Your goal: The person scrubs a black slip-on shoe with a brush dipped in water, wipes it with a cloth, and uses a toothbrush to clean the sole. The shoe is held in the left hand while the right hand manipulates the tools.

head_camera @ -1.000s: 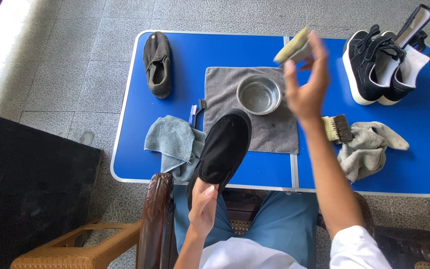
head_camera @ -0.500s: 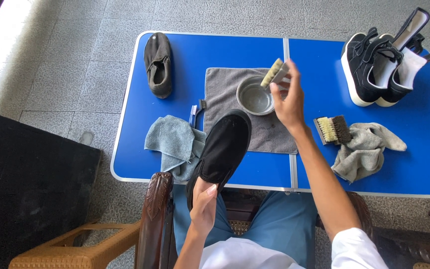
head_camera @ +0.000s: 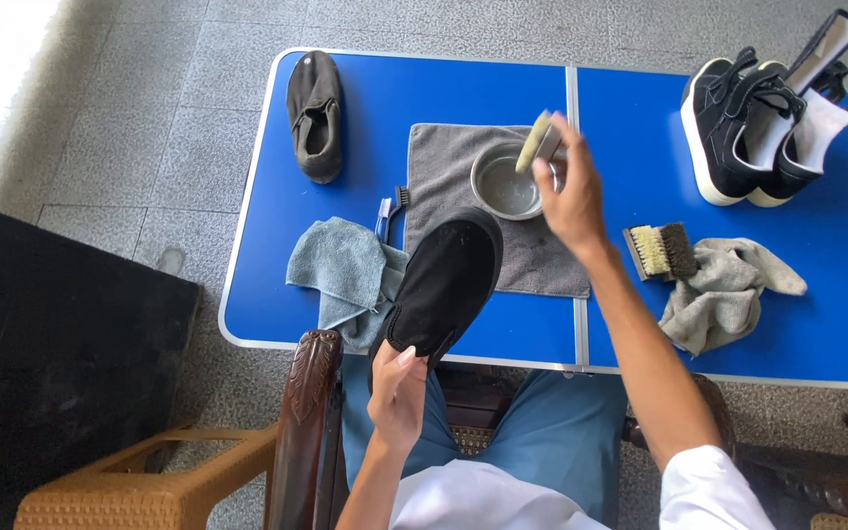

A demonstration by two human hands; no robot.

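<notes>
A: What fills most of the frame?

B: A blue folding table [head_camera: 395, 93] with a smooth top, a pale rim and a seam down its middle, standing on grey stone tiles. At lower left are a dark slab and the woven arm of a wicker chair [head_camera: 139, 491].

A: And on the table?

B: At upper right, a pair of black high-top shoes [head_camera: 738, 137] with white soles, lying on their sides. In the centre, a grey napped towel [head_camera: 444, 172], flat and square. A black slip-on shoe [head_camera: 449, 280] slants across the towel's lower left corner, its heel out over the table's near edge. Its fabric looks matte. At upper left lies its worn grey partner [head_camera: 314, 113].

A: Smaller things?

B: A soft blue-grey cloth [head_camera: 336, 265], crumpled, left of centre, with a toothbrush [head_camera: 390, 206] beside it. A rumpled grey rag [head_camera: 723, 290] is at right, touching a blocky two-tone bristle brush [head_camera: 662, 250]. A round metal bowl [head_camera: 507, 182] sits on the towel.

A: The hands?

B: The left hand [head_camera: 399, 388] is wrapped around the black shoe's heel at lower centre. The right hand [head_camera: 569, 191] pinches a small pale-bristled brush [head_camera: 534, 142], its bristles at the bowl's upper rim.

A: Any change from a moment ago?

B: A second ago the right hand was raised near the table's far edge with the brush; it has come down to the bowl. The shoe and left hand have stayed put.
</notes>
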